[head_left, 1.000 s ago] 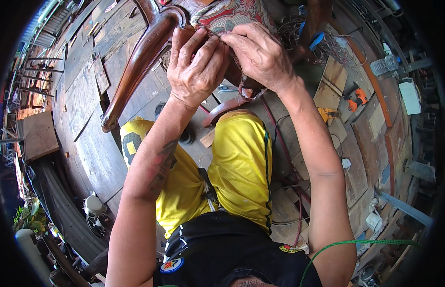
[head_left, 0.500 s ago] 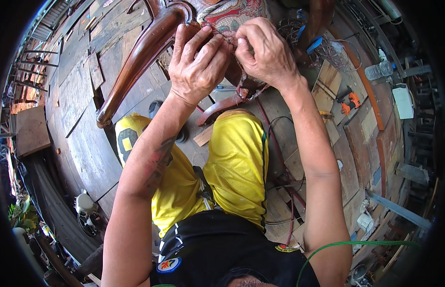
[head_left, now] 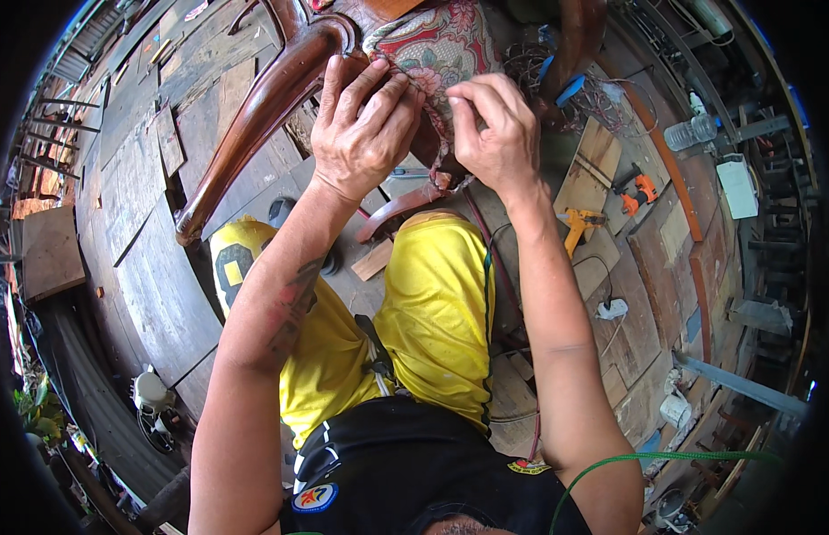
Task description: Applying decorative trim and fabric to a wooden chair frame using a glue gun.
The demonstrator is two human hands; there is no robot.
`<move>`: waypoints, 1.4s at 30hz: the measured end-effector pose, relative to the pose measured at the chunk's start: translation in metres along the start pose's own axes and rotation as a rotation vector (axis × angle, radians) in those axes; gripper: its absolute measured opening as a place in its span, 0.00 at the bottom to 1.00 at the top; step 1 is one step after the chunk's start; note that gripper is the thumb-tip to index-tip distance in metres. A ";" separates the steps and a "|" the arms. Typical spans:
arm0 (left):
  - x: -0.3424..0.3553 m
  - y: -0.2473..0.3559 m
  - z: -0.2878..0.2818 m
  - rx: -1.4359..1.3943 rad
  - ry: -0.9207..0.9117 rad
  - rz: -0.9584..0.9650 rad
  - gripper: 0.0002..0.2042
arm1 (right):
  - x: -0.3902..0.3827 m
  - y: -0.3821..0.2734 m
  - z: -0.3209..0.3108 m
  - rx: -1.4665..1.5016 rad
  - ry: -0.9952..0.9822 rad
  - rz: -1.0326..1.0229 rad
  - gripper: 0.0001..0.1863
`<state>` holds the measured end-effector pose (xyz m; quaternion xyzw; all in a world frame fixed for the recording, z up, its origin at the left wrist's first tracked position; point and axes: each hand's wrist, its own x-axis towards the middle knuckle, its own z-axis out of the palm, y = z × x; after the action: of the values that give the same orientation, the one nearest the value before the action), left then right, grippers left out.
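In front of my knees stands a carved, glossy brown wooden furniture frame with patterned red, cream and green upholstery fabric. Against the fabric's near left edge lies my left hand, fingers stretched out and fingertips touching the cloth. My right hand hovers just right of that edge, thumb and forefinger pinched together. Whatever is in that pinch is too small to make out. A ragged strip of cloth edge hangs between the two hands. Part of the fabric edge is hidden behind my left fingers.
Right of my right forearm lie a yellow gun-shaped tool and an orange-and-black power tool on boards. Tangled wire sits by the far wooden leg. A clear plastic bottle lies at right. Loose planks cover the floor.
My right hand has drawn back from the fabric edge, and its fingers are less curled. The left hand stays on the cloth. More of the yellow tool shows beside my right forearm.
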<state>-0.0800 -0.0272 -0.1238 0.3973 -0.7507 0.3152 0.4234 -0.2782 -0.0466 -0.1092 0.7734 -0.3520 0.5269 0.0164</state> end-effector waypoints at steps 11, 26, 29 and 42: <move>0.002 0.001 -0.006 0.028 -0.023 -0.009 0.09 | -0.107 -0.035 -0.058 0.216 -0.181 0.908 0.18; 0.006 -0.009 0.000 0.127 -0.030 0.117 0.06 | -0.345 -0.002 -0.140 -0.369 -0.667 1.392 0.19; 0.006 -0.007 -0.001 0.170 -0.066 0.139 0.06 | -0.393 0.000 -0.141 -0.354 -0.674 1.413 0.18; 0.009 -0.006 0.000 0.110 -0.006 0.183 0.06 | -0.414 -0.011 -0.104 -0.240 -0.782 1.357 0.14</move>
<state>-0.0777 -0.0332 -0.1153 0.3509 -0.7665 0.3922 0.3682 -0.4372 0.2210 -0.4019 0.5118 -0.7814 0.0702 -0.3500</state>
